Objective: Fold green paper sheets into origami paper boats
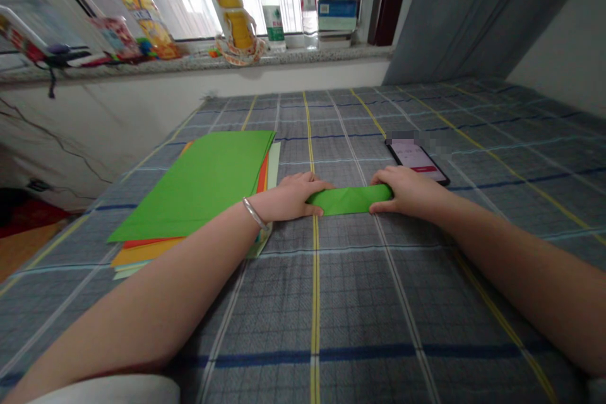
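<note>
Nearest: plaid sheet on what looks like a bed (265,328); its near edge is out of frame. Mid-bed, approx. halfway to the far edge, lies the folded green paper strip (348,200), held crosswise. L hand (298,196) pinches its L end, thumb on the near side, fingers on the far side; R hand (400,189) pinches the R end likewise, prob. to keep the folds tight & the strip level. Silver bangle (254,213) on the L wrist.

Colored paper stack (199,183), green sheets on top, sits near the bed's L edge, prob. for easy reach w/o crowding the hands; its sheets fan out a bit, orange & pale ones peeking out.

Just past the R hand: smartphone (421,163), screen up, maybe so it's readable at a glance.

Beyond the far edge, windowsill (331,55) w/ 2 clear plastic bottles, yellow drink bottle (146,12), stacked boxes (338,7) etc., prob. parked there to keep them off the bed.
</note>
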Motion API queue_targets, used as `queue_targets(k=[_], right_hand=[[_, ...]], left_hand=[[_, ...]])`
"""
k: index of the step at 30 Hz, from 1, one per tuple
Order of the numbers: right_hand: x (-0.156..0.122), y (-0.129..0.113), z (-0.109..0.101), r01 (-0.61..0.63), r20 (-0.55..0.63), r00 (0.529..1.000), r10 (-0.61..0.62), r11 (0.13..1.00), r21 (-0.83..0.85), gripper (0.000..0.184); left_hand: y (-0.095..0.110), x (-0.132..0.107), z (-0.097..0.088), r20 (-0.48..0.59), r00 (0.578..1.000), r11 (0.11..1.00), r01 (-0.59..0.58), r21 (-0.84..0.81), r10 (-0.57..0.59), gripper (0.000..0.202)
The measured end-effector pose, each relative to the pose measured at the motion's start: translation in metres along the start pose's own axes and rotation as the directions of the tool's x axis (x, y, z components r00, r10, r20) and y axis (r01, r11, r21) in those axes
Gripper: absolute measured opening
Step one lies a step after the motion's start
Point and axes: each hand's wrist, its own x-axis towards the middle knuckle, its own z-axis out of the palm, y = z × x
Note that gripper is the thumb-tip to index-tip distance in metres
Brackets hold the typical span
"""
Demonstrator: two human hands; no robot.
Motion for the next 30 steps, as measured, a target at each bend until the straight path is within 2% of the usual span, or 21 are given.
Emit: queue_targets(k=[4,7,10,13,17,21,23,25,26,28,30], right_hand=[[-0.001,0.003,0.002,-0.021,-0.025,0.999,0.024,0.994,0.105,0.029],[-0.001,0.003,0.003,-0.069,-0.056,0.996,0.075,0.992,0.106,0.019],[-0.001,0.001,0.004,-0.061,-0.092,0.993,0.072,0.992,0.114,0.013],[-0.001,0.0,0.006,-0.055,-0.152,0.985,0.081,0.985,0.166,0.018],[0.0,0.001,0.009,-0.065,-0.283,0.948,0.144,0.961,0.27,0.023],[-0.002,-0.002,0.006,-0.062,-0.378,0.907,0.186,0.946,0.318,0.024],[-0.005,-0.005,0.003,-0.065,-0.411,0.888,0.204,0.943,0.326,0.027],[-0.008,-0.008,0.0,-0.069,-0.442,0.869,0.224,0.938,0.34,0.029],[-0.009,-0.01,-0.001,-0.07,-0.453,0.859,0.237,0.932,0.354,0.029],[-0.011,-0.011,-0.001,-0.077,-0.457,0.846,0.274,0.912,0.404,0.029],[-0.01,-0.011,0.001,-0.077,-0.421,0.85,0.317,0.865,0.495,0.027]], left_hand=[[-0.006,0.0,-0.001,0.013,1.0,0.997,-0.022,-0.075,0.023,0.051],[-0.008,-0.001,-0.002,0.011,0.999,0.988,-0.045,-0.145,0.047,0.051],[-0.008,-0.003,-0.004,0.004,0.998,0.98,-0.054,-0.191,0.056,0.049],[-0.007,-0.005,-0.007,0.002,0.998,0.966,-0.055,-0.255,0.057,0.049],[-0.008,-0.006,-0.008,-0.022,0.999,0.925,-0.035,-0.378,0.029,0.049],[-0.009,-0.002,-0.002,-0.047,0.997,0.888,0.029,-0.458,-0.057,0.043],[-0.007,0.001,0.003,-0.102,0.987,0.88,0.063,-0.471,-0.125,0.037],[-0.001,0.002,0.007,-0.266,0.946,0.909,0.063,-0.411,-0.186,0.028],[0.004,0.001,0.008,-0.36,0.918,0.945,0.044,-0.325,-0.167,0.026],[0.015,-0.001,0.009,-0.463,0.882,0.992,0.028,-0.124,-0.083,0.041],[0.026,-0.004,0.009,-0.506,0.862,0.998,0.036,0.047,-0.007,0.052]])
